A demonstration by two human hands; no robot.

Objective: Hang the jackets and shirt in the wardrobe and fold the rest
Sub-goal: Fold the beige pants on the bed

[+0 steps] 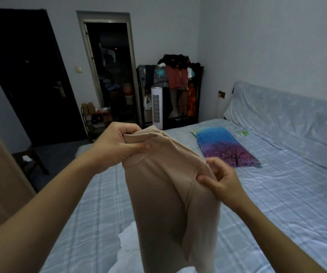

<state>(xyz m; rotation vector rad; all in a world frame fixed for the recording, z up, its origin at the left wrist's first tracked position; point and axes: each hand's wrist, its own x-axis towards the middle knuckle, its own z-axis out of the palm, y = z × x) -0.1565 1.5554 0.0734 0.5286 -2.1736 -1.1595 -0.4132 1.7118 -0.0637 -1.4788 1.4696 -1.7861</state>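
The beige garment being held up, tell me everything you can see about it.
The beige garment looks like thin, soft knit with a curved seam across its upper part. It hangs lengthwise above the bed, running out of the frame's bottom edge. The left hand grips its top edge; the right hand pinches its right side.

Both hands hold a beige garment (170, 194) up at the centre of the frame: the left hand (117, 146) grips its top edge, the right hand (221, 180) pinches a seam lower right. Below lies a blue checked bed (276, 203), with a tree-print pillow (225, 148) at centre right.
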